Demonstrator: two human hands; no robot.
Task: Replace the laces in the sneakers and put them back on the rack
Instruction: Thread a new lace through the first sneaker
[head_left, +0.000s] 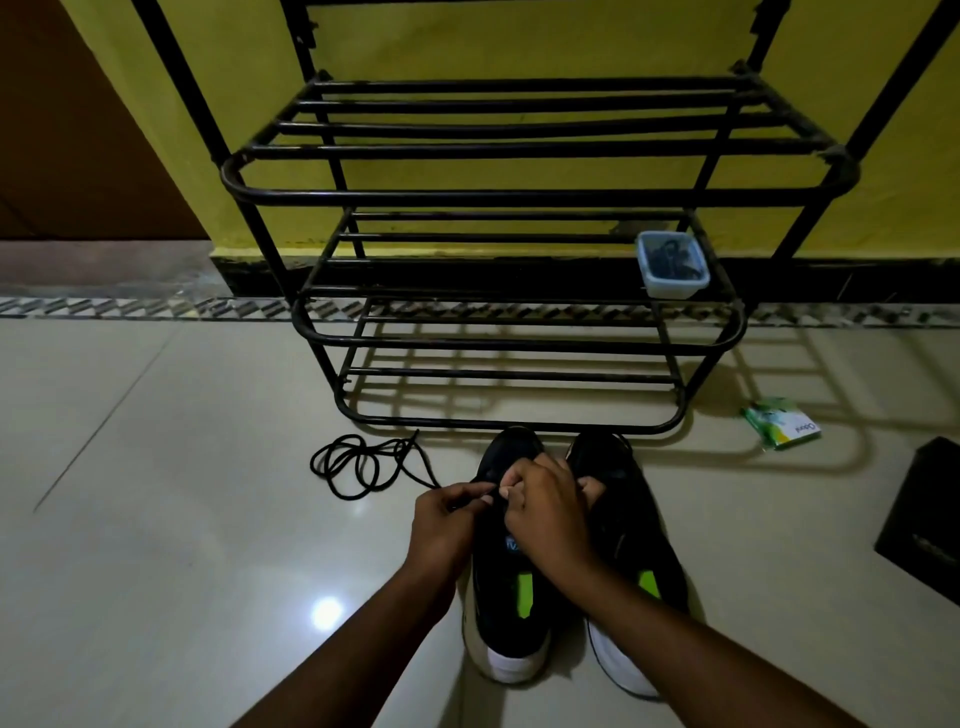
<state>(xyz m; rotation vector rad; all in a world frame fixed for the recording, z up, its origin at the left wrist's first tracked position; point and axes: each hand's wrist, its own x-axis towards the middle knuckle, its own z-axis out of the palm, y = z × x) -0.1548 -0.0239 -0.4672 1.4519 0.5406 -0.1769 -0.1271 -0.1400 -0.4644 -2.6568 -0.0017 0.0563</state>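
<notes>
Judging by how things lie, the task is taken to be at an early or middle stage, with the lacing of one shoe in hand and the return to the rack not yet begun. Two black sneakers are seen side by side on the tiled floor (156, 519), toes just short of the lowest bar of the black metal rack (519, 197): the left sneaker (511, 618) and the right sneaker (631, 525). Both hands are brought close together over the front of the left sneaker; the left hand (447, 525) is pinched on a black lace (358, 465), and the right hand (548, 512) is closed at the eyelet area, though exactly what its fingertips hold cannot be told. Most of that lace is left lying in loose coils on the floor, to the left of the shoes, so little of it appears to be threaded. Whether the right sneaker carries a lace cannot be made out, its upper being dark and partly covered. A small clear container (672, 265) with dark contents, possibly laces, is set on a middle shelf. All visible shelves are otherwise without shoes, so threading, and then placing both sneakers on the rack, is judged to remain.
</notes>
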